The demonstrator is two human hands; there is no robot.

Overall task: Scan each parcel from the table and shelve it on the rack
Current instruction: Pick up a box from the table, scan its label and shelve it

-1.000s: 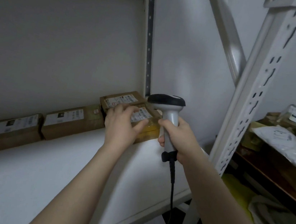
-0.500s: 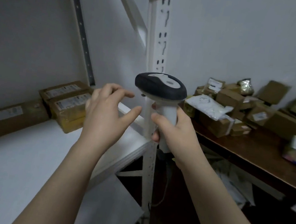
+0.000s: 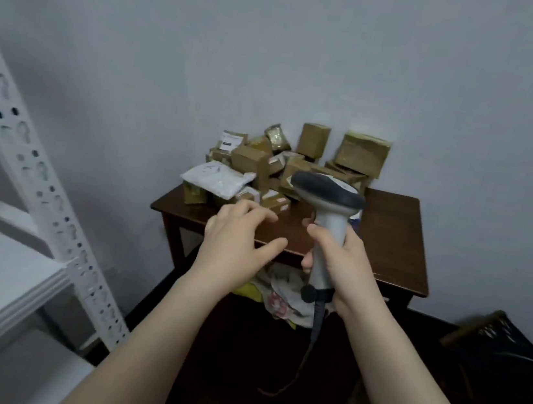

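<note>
A pile of brown cardboard parcels [image 3: 300, 165] and a white plastic mailer [image 3: 215, 178] lie at the back of a dark wooden table [image 3: 392, 238]. My right hand [image 3: 341, 266] grips the handle of a grey barcode scanner [image 3: 329, 206], held upright in front of the table, its cable hanging down. My left hand [image 3: 239, 245] hovers empty over the table's near edge, fingers spread and relaxed. The white metal rack [image 3: 11, 276] stands at the left, only its post and shelf edge showing.
Crumpled bags and wrappers [image 3: 283, 299] lie under the table. A dark crate [image 3: 503, 351] sits on the floor at the right. The grey wall is close behind the table. The rack's perforated post [image 3: 39, 192] slants between me and the table's left side.
My view has swung right from the rack shelf to the table. My left hand let go of the parcel on the shelf and now hovers empty; the scanner stays in my right hand.
</note>
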